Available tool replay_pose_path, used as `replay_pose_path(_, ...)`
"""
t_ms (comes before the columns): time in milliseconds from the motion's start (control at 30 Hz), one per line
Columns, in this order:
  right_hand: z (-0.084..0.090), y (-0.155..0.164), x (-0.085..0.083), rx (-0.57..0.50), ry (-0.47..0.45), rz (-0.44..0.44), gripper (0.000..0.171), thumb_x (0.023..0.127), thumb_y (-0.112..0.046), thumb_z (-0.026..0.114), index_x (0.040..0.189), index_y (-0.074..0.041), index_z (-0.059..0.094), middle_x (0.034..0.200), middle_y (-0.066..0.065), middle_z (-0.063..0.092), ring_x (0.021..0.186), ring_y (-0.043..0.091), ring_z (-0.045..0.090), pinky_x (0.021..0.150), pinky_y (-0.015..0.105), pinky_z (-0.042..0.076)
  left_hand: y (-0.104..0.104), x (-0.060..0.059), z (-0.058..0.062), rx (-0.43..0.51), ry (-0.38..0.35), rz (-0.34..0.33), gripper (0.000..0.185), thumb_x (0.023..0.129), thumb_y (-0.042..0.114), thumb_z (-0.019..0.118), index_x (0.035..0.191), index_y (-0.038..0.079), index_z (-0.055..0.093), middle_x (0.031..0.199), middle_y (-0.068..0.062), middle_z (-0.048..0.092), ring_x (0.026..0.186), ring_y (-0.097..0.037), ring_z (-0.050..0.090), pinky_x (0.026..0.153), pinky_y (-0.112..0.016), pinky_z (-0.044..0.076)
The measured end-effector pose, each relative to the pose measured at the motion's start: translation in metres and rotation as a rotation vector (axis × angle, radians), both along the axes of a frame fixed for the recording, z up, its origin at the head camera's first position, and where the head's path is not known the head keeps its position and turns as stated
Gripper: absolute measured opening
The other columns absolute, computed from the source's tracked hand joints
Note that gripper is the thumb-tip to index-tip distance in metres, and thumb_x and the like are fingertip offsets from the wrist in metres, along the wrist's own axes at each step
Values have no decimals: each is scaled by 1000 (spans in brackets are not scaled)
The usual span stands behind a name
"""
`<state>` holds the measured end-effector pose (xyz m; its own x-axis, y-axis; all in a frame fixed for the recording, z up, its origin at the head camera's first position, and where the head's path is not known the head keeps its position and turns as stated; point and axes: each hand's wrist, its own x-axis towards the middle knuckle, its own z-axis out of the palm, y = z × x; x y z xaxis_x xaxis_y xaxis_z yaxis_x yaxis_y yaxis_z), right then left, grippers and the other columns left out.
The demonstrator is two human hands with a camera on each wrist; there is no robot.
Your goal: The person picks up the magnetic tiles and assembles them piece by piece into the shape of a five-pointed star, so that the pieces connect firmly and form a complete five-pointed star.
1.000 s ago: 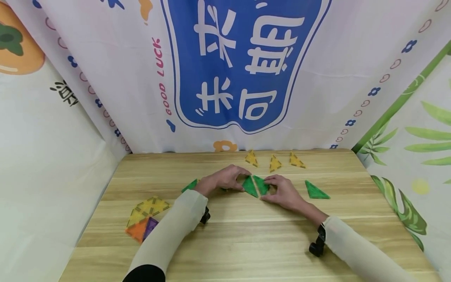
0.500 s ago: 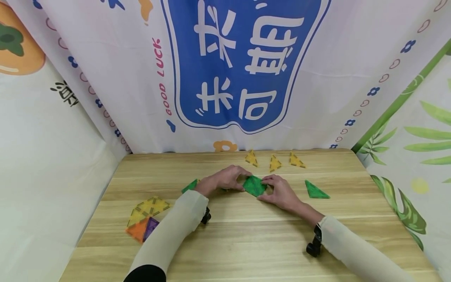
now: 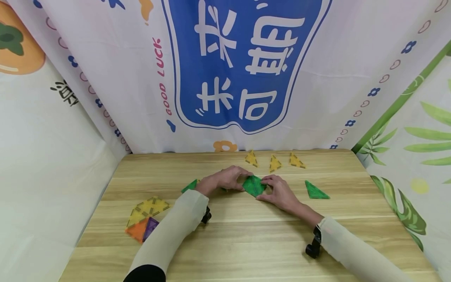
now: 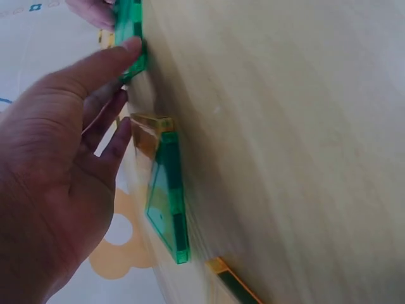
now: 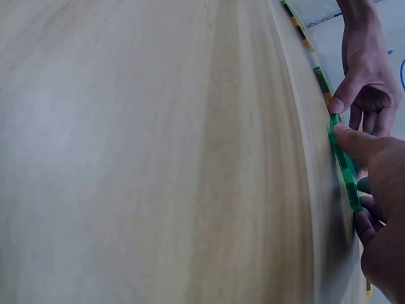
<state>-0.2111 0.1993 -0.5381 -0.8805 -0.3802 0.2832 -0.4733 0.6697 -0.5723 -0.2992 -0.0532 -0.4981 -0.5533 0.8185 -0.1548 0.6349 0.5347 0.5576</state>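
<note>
Two green triangular magnetic tiles lie edge to edge at mid-table, forming one four-sided shape. My left hand pinches the left green tile at its outer corners between thumb and fingers. From the other side, my right hand pinches the right green tile the same way. In the right wrist view both thumbs press the near edge of the green pair. Below my left fingers, the left wrist view shows another green tile against a yellow-orange one; my left hand mostly hides these in the head view.
Several yellow triangles are spread along the back edge. A lone green triangle lies right of my right hand. Left of my left arm are another green triangle and a joined group of yellow, orange and purple tiles.
The right green tile has moved left with my right hand, closing the narrow gap between it and the left tile. Over the last half second both hands stay almost still.
</note>
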Motion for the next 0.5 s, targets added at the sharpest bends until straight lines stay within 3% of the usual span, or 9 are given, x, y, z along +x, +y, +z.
replay_pose_path(133,2,7,3,-15,-13,8,61,82,-34,94,129,0,74,132,15,68,125,37,63,104,56,53,3,-2,0,40,-9,47,64,98,22,80,154,6,54,156,-8,57,145,-23,51,119,-38,43)
replay_pose_path(333,8,25,6,-16,-18,1,57,85,-30,91,130,0,73,134,14,68,125,36,64,104,56,54,11,-5,-1,90,64,130,65,103,28,71,158,2,48,162,-13,48,152,-30,43,125,-43,35)
replay_pose_path(500,11,47,9,-4,15,-19,52,85,-26,91,127,0,74,131,14,69,121,36,67,102,55,56,17,-7,-3,31,94,208,72,107,36,65,165,7,36,171,-14,33,160,-30,28,129,-45,26)
